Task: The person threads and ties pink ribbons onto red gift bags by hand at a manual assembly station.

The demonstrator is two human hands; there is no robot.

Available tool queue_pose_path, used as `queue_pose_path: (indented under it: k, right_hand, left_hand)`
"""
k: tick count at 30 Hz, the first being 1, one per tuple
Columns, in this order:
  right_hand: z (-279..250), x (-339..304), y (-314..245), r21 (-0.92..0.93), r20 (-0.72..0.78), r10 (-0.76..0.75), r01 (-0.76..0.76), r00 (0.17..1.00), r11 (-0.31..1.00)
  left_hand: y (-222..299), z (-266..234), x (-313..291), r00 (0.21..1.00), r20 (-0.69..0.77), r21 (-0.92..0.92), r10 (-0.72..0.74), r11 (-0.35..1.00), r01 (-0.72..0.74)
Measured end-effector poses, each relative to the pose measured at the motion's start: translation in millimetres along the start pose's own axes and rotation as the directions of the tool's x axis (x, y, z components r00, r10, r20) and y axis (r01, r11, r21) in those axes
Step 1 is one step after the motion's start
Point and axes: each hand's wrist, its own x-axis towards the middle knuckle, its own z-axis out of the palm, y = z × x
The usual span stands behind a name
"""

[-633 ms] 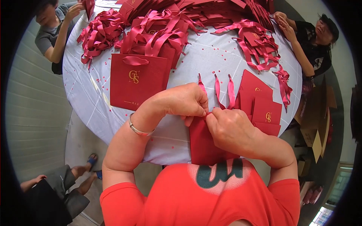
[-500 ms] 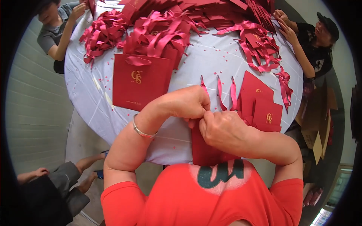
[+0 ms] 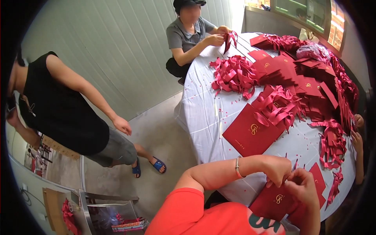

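My left hand, with a bracelet on its wrist, is closed in a pinch at the top edge of a red paper bag. My right hand pinches the same edge, its fingertips meeting those of the left. Whatever small part lies between the fingertips is hidden. The bag carries a gold print and rests at the table's near edge, in front of my chest. Just beyond my hands, a few thin ribbon ends point up. More red bags lie flat to the right of my right hand.
A large red bag, heaped ribbons and piled bags cover much of the white-clothed table. A co-worker handles ribbon at the far side; another's hands show at right. A person stands at left.
My view has swung to the left, so the table now appears further right and the standing person shows more fully. My hands remain together at the bag's top edge.
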Motion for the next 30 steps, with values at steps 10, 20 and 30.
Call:
queue_pose_path:
  k: [10,20,30]
  right_hand:
    - [-22,18,-10,-0.280,0.364,0.103,0.003,0.926,0.960]
    - [-11,55,-10,-0.165,0.430,0.242,-0.188,0.870,0.968]
    - [-10,48,15,0.041,0.346,0.285,-0.317,0.894,0.947]
  left_hand:
    - [7,18,-4,0.979,-0.102,0.266,0.175,0.953,-0.142]
    - [13,12,-18,0.952,-0.256,0.293,0.170,0.952,-0.091]
    - [14,19,-9,0.956,-0.209,0.310,0.205,0.941,-0.134]
